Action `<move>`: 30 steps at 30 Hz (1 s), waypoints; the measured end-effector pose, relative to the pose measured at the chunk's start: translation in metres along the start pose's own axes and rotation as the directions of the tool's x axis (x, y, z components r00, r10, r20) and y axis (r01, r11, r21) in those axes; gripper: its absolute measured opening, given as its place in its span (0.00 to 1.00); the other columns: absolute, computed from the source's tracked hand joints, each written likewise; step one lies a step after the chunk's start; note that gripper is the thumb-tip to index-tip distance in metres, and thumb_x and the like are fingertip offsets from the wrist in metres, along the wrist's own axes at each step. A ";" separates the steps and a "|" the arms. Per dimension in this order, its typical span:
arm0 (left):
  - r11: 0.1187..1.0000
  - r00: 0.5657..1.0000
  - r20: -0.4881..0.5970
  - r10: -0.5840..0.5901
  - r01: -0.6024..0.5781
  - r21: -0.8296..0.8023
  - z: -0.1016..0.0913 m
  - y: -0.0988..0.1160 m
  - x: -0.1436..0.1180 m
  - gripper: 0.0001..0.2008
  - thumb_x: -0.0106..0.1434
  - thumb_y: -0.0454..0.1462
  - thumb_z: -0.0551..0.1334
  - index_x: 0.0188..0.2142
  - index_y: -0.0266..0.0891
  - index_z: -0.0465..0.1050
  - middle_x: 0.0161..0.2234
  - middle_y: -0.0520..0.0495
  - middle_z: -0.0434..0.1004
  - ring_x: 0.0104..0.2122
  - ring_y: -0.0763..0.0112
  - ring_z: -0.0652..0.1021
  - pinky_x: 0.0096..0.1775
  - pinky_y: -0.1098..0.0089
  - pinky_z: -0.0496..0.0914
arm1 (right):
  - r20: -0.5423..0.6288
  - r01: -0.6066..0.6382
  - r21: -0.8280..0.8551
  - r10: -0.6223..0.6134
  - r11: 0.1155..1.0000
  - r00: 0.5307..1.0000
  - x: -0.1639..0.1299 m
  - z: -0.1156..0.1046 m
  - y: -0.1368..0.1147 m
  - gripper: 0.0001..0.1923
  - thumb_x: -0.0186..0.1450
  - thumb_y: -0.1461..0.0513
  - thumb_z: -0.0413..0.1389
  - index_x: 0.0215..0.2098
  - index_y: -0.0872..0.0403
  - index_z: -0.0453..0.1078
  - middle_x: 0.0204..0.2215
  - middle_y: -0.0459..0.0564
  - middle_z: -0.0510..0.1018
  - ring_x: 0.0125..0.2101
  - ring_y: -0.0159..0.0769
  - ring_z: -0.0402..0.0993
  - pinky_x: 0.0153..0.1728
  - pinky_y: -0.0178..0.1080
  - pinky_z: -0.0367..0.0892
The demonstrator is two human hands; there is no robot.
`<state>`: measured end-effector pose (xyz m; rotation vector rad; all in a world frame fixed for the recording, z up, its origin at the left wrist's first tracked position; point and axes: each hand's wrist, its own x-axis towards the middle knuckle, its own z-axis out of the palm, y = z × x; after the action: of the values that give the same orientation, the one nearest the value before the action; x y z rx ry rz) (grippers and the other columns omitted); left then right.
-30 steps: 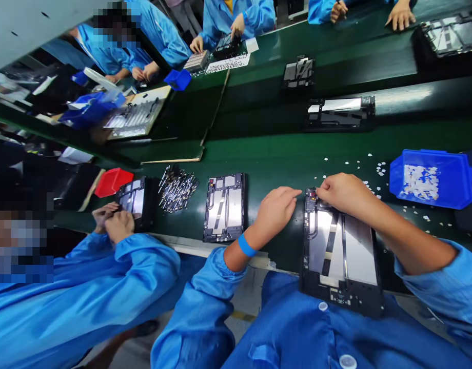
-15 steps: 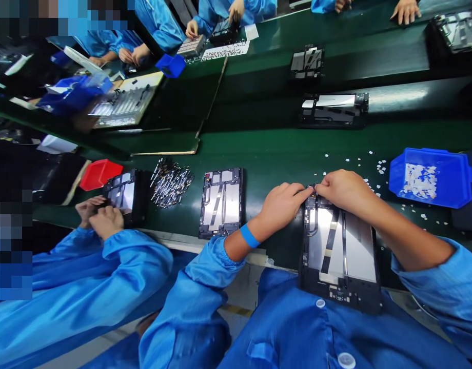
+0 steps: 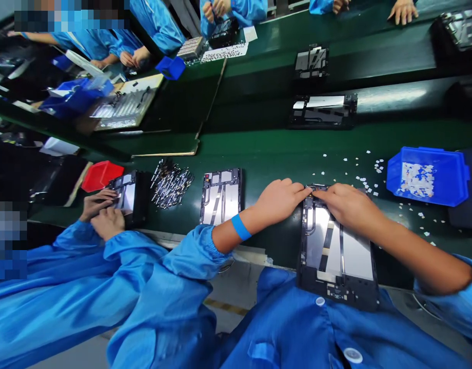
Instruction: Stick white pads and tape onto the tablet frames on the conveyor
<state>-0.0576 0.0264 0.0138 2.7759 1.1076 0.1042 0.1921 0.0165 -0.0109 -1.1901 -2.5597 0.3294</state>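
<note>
An opened tablet (image 3: pixel 353 251) lies in front of me, its lower end over the table edge against my blue coat. Silver battery panels, dark ribbon strips and a small circuit board show inside it. My left hand (image 3: pixel 284 201), a blue band on its wrist, has thumb and index closed at the tablet's top left corner. Just beside those fingertips, my right hand (image 3: pixel 349 207) presses its index finger to the top edge, with the other fingers curled in. Any small part between the fingertips is too small or hidden to make out.
White paper bits (image 3: pixel 369 184) are scattered near a blue bin (image 3: pixel 428 179) at right. Another opened tablet (image 3: pixel 220 197) and a pile of small metal parts (image 3: pixel 170 184) lie left. A co-worker's hands (image 3: pixel 107 218) work beside a red bin (image 3: pixel 101 176). Tablets (image 3: pixel 323 111) sit further back.
My right hand has turned flatter, its pinch changing to a pressing finger. My left hand has shifted slightly left. The two tablets behind have slid in opposite directions; the neighbour's hand has moved onto their tablet.
</note>
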 end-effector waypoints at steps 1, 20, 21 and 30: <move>0.998 1.000 -0.026 -0.018 0.017 -0.063 0.001 -0.003 0.000 0.19 0.74 0.31 0.55 0.60 0.40 0.74 0.49 0.41 0.82 0.44 0.60 0.78 0.45 0.62 0.70 | 0.030 0.030 -0.061 -0.028 0.998 0.999 -0.003 0.001 -0.002 0.22 0.73 0.66 0.48 0.61 0.50 0.75 0.39 0.54 0.78 0.38 0.42 0.71 0.40 0.40 0.64; 0.693 0.877 0.004 -0.481 0.383 -0.610 0.027 0.069 -0.027 0.24 0.72 0.37 0.57 0.66 0.39 0.69 0.38 0.46 0.75 0.39 0.63 0.77 0.45 0.64 0.74 | 0.119 -0.582 0.571 0.644 0.579 0.756 -0.116 0.007 -0.007 0.41 0.73 0.44 0.50 0.78 0.51 0.49 0.72 0.62 0.63 0.68 0.55 0.64 0.64 0.58 0.65; 0.697 0.875 0.012 -0.484 0.394 -0.599 0.028 0.073 -0.027 0.27 0.72 0.37 0.56 0.70 0.39 0.64 0.40 0.45 0.74 0.42 0.61 0.77 0.48 0.62 0.74 | 0.132 -0.589 0.609 0.664 0.531 0.736 -0.116 0.014 -0.013 0.43 0.72 0.43 0.50 0.78 0.52 0.47 0.73 0.62 0.59 0.70 0.55 0.60 0.67 0.59 0.61; 0.566 0.810 0.025 -0.586 0.431 -0.703 0.062 0.072 -0.038 0.31 0.72 0.46 0.54 0.73 0.45 0.59 0.52 0.41 0.75 0.51 0.55 0.78 0.55 0.53 0.75 | -0.045 -0.366 0.893 0.860 0.263 0.509 -0.129 -0.001 0.011 0.30 0.65 0.48 0.61 0.62 0.51 0.70 0.62 0.60 0.76 0.60 0.47 0.75 0.58 0.49 0.73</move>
<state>-0.0288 -0.0583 -0.0355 1.7274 1.5046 0.6186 0.2794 -0.0756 -0.0359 -1.5504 -0.9707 1.0418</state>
